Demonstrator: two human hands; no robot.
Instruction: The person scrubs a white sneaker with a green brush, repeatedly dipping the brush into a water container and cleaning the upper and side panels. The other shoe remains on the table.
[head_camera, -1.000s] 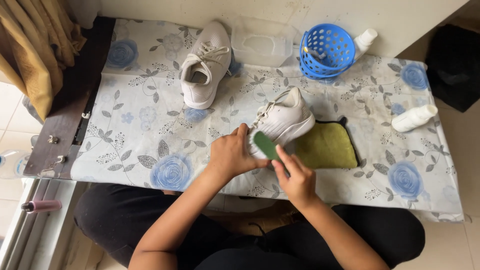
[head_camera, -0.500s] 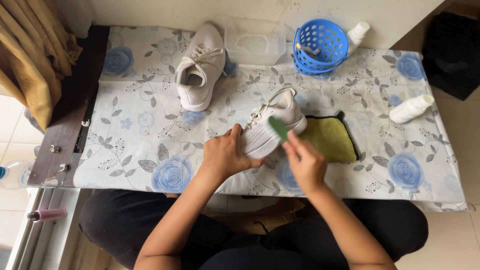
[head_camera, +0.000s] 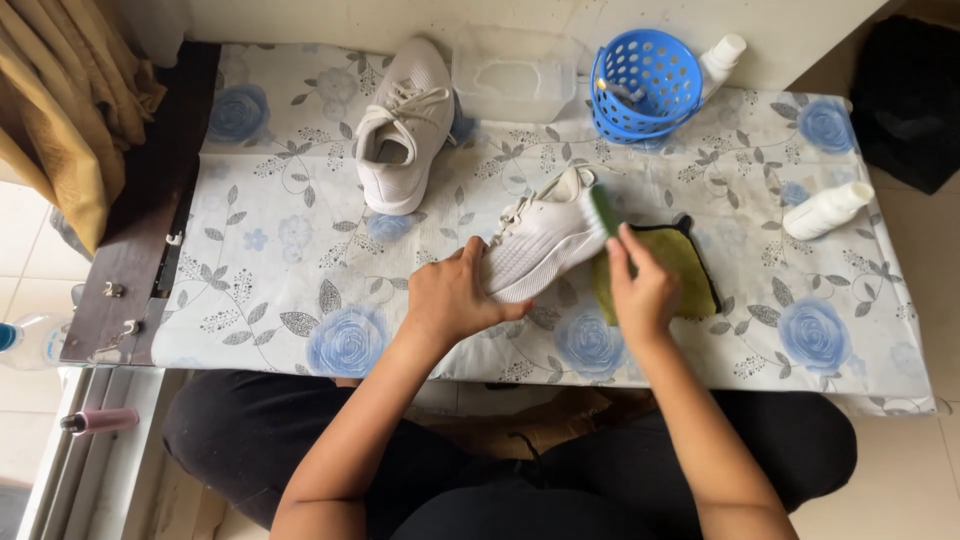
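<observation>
A white sneaker (head_camera: 545, 240) lies on its side on the floral-covered table (head_camera: 290, 270). My left hand (head_camera: 455, 295) grips its toe end and steadies it. My right hand (head_camera: 640, 290) holds a small green brush (head_camera: 602, 210) against the sneaker's heel. Under and beside the heel lies an olive-green cloth with a dark edge (head_camera: 690, 265). The second white sneaker (head_camera: 400, 130) stands upright at the back of the table, untouched.
A blue perforated basket (head_camera: 645, 85) and a clear plastic tub (head_camera: 515, 75) stand at the back. One white bottle (head_camera: 722, 55) lies behind the basket, another (head_camera: 825, 208) at right. A yellow curtain (head_camera: 60, 110) hangs at left. My legs are under the table's near edge.
The sneaker has been turned so its heel points further right. My right hand with the brush has moved from the sneaker's middle up to its heel. My left hand still holds the toe.
</observation>
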